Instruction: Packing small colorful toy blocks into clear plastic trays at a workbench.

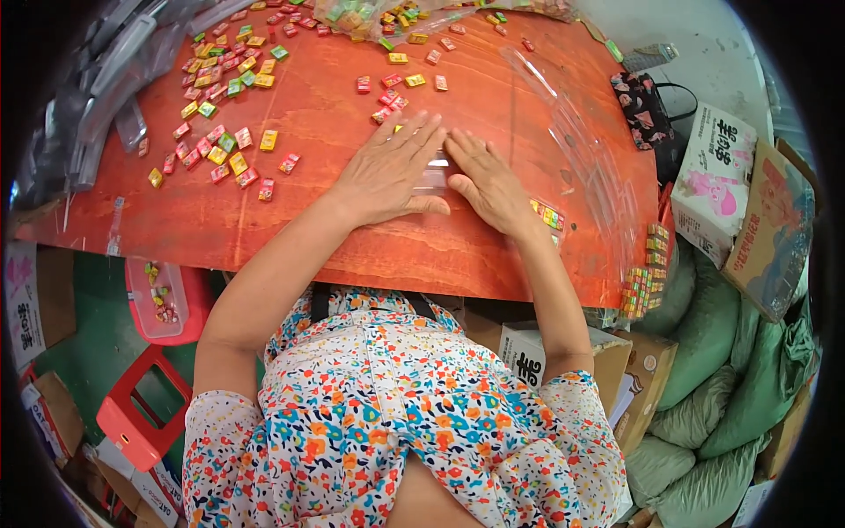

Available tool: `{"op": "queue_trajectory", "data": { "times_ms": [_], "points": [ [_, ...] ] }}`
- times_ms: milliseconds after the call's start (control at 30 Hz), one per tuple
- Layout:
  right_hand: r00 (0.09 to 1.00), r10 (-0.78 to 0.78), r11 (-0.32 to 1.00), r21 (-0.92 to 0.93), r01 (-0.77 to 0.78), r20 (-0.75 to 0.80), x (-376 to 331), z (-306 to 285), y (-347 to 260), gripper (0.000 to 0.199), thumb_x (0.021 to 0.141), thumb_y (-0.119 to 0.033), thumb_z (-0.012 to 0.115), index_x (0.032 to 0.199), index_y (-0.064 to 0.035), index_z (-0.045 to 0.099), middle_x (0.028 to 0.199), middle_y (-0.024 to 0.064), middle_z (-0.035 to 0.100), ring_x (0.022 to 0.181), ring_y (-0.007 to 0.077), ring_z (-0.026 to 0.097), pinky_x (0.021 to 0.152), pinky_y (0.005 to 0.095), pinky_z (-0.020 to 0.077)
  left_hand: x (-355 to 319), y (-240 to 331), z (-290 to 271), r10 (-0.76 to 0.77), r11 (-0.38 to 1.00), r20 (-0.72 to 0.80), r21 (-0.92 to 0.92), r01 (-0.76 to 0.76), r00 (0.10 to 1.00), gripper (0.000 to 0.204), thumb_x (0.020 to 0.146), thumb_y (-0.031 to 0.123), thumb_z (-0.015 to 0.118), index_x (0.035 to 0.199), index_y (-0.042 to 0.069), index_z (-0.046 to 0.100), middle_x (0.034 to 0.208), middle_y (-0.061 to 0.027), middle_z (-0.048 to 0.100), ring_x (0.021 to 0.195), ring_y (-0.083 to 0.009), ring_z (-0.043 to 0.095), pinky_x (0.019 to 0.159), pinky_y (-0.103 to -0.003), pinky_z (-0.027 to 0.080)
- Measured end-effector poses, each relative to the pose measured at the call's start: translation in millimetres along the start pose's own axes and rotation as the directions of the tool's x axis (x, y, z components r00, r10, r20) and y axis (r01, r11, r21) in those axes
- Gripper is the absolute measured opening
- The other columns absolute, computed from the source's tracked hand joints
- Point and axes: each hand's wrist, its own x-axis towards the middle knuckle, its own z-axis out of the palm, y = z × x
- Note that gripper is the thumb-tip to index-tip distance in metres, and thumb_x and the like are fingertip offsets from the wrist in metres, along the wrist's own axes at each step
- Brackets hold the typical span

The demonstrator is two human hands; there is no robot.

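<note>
My left hand (392, 172) lies nearly flat on the orange-red table (308, 242), its fingers stretched out and pointing forward. Opposite it, my right hand (488, 180) rests with straight fingers angled toward the left one. Between the two palms shows part of a clear plastic piece (431, 179); both hands hide the rest of it. Just beyond my left fingertips lie small red and yellow wrapped sweets (387, 99). Beside my right wrist is a clear strip pack (547, 215) filled with coloured sweets.
Many loose sweets (231, 66) spread over the table's left, with clear plastic sleeves (114, 84) heaped at its edge. More clear strips (572, 132) lie at right, near stacked filled packs (642, 286). A floral bag (642, 110), cartons (717, 172), green sacks (739, 378) and a red stool (141, 414) surround it.
</note>
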Motion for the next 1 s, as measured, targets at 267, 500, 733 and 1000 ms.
{"op": "queue_trajectory", "data": {
  "times_ms": [267,500,733,1000],
  "points": [
    [0.995,0.063,0.994,-0.082,-0.069,-0.076,1,-11,37,0.052,0.105,-0.038,0.036,0.147,-0.0086,0.042,0.155,0.0114,0.037,0.147,0.0262,0.028,0.121,0.0457,0.0128,-4,6,-11,-0.004,0.999,-0.037,0.052,0.006,0.999,0.099,0.083,0.074,0.048,0.146,-0.001,0.037,0.154,-0.0177,0.035,0.146,-0.0325,0.027,0.121,-0.049,0.011],
    [0.996,-0.074,0.991,0.109,0.080,-0.052,59,-2,-51,0.048,0.103,-0.032,0.044,0.144,-0.0072,0.046,0.152,0.0130,0.041,0.142,0.0284,0.036,0.120,0.0437,0.0210,-57,10,-84,-0.295,0.940,-0.011,0.175,0.293,0.955,0.083,0.083,0.054,0.065,0.143,0.001,0.043,0.151,-0.0169,0.038,0.142,-0.0334,0.033,0.117,-0.053,0.019],
    [0.896,-0.431,0.901,0.006,0.434,-0.105,158,59,-143,0.052,0.099,-0.040,0.052,0.145,-0.0153,0.045,0.154,0.0146,0.036,0.141,0.0351,0.035,0.114,0.0549,0.0272,-154,-72,-94,-0.575,0.556,-0.365,0.482,0.677,0.732,0.065,0.093,0.046,0.056,0.144,0.007,0.043,0.152,-0.0158,0.037,0.142,-0.0344,0.031,0.114,-0.060,0.020],
    [0.822,-0.557,0.812,-0.131,0.569,0.118,126,51,-126,0.060,0.096,-0.052,0.048,0.148,-0.0241,0.040,0.159,0.0082,0.029,0.145,0.0384,0.025,0.115,0.0618,0.0178,-160,-25,-85,-0.622,0.707,-0.138,0.324,0.628,0.771,0.060,0.097,0.040,0.051,0.146,0.006,0.041,0.153,-0.0158,0.035,0.144,-0.0347,0.029,0.116,-0.058,0.018]
  ]
}}
